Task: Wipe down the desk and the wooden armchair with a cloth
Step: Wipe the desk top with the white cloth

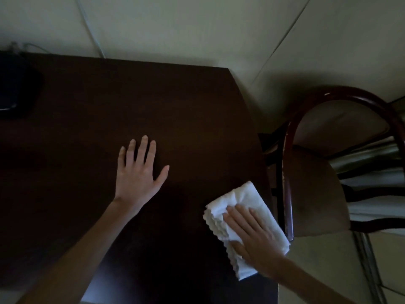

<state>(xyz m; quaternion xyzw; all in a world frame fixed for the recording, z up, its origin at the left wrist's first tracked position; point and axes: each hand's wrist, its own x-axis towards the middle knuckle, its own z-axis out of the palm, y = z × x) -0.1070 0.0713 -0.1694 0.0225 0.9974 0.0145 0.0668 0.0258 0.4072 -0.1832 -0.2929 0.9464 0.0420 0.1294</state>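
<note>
The right hand (pixel 252 235) lies flat at five o'clock, fingers extended and close together, pressing a folded white cloth (pixel 245 218) on the dark bench (pixel 197 119) near its right edge. The left hand (pixel 137 172) rests palm-down, fingers spread, holding nothing. At nine o'clock a black object (pixel 17 86) is cut off and indistinct. The wooden armchair (pixel 317 172) stands at three o'clock, partly out of frame.
</note>
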